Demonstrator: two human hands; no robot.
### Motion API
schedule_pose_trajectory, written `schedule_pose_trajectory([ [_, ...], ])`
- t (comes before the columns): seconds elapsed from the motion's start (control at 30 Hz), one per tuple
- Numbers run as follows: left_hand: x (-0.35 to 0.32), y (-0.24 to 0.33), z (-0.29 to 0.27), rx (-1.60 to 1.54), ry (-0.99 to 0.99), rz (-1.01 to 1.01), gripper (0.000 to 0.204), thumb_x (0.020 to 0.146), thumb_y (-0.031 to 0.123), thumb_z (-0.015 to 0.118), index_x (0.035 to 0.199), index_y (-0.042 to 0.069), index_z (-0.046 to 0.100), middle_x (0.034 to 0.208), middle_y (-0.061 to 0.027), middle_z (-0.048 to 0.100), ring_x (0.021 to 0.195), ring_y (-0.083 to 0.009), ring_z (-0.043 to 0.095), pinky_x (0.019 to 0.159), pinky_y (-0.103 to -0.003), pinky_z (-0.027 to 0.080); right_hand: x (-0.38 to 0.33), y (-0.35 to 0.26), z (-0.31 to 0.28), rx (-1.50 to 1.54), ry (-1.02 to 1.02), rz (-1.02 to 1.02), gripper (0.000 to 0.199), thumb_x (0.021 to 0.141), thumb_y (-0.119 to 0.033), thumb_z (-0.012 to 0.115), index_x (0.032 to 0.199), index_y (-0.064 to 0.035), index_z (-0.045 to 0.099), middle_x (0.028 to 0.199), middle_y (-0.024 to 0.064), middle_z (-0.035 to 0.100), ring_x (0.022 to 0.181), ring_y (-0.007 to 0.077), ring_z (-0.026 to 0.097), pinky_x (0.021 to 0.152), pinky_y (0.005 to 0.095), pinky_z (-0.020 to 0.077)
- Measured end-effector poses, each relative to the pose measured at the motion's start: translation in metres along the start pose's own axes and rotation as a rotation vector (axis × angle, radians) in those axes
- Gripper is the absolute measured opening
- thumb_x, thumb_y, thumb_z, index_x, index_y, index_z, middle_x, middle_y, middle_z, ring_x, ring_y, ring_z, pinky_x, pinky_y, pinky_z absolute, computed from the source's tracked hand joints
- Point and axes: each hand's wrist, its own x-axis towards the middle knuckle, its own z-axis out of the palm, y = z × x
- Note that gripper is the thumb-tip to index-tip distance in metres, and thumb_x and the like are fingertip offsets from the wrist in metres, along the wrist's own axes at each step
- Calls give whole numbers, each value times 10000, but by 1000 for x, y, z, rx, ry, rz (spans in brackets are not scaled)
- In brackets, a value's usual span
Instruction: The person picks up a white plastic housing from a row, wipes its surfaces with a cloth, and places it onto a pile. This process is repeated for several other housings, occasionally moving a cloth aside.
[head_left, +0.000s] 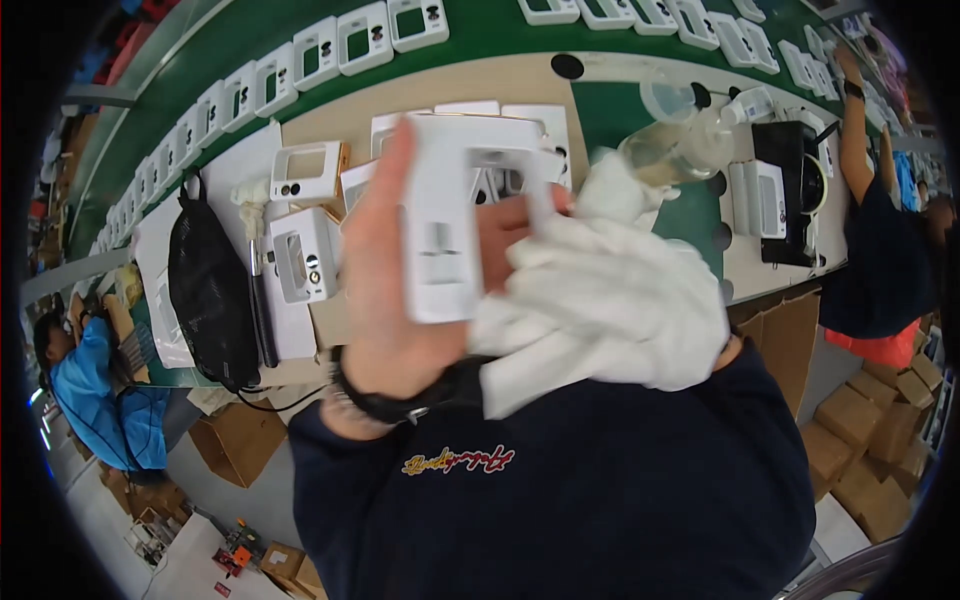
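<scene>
While the left hand (385, 300) grips a white plastic device housing (455, 215) close under the camera, thumb and fingers pressed against its sides, the right hand (545, 225) is almost wholly buried in a crumpled white cloth (600, 300) that lies against the housing's right edge; only some skin shows beside the housing, and whether those fingers are curled shut on the cloth cannot be told. A black wristband (395, 400) circles the left wrist. Beyond the hands, on the tabletop (320, 120), more white housings (305, 255) lie in a loose cluster, with a black mesh bag (210, 290) at their left. A clear bottle (675, 145) stands just past the cloth, a black device (790, 190) to its right. Farther off, a green conveyor belt (480, 30) carries a row of white housings (365, 35). Another person in a blue top (95, 385) works at far left.
</scene>
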Motion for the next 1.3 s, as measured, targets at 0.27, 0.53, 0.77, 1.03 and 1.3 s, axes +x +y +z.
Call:
schedule_pose_trajectory([
  [0.27,146,80,63,1392,490,95,252,779,79,483,998,12,378,791,-52,552,580,-136,516,465,-210,407,-40,20,-20,585,554,205,90,638,-39,534,706,18,520,576,58,447,498,207,461,442,305,393],
  [0.53,316,186,-73,2102,647,357,948,593,588,614,1176,-70,259,962,-172,520,925,-249,507,761,-331,420,-49,14,-37,459,498,110,248,617,21,605,858,-26,636,695,68,628,510,166,582,464,242,433],
  [0.77,306,216,-88,2281,611,288,858,646,549,575,1210,-22,273,1159,-216,413,1057,-321,429,871,-437,336,-57,20,-43,524,475,318,206,741,-145,617,841,30,577,629,166,593,508,187,583,451,257,460],
  [1.03,226,168,-92,2788,360,290,549,670,312,583,1136,109,375,902,-197,531,823,-308,538,717,-400,410,-47,17,-33,678,395,336,235,761,-198,597,860,14,574,658,170,595,474,179,564,398,235,424],
  [1.3,87,65,26,1480,103,753,361,761,39,398,1106,59,294,523,-13,415,368,-76,347,365,-203,276,-50,4,-24,889,820,251,247,814,-161,521,914,65,526,573,135,543,347,137,421,330,209,324],
])
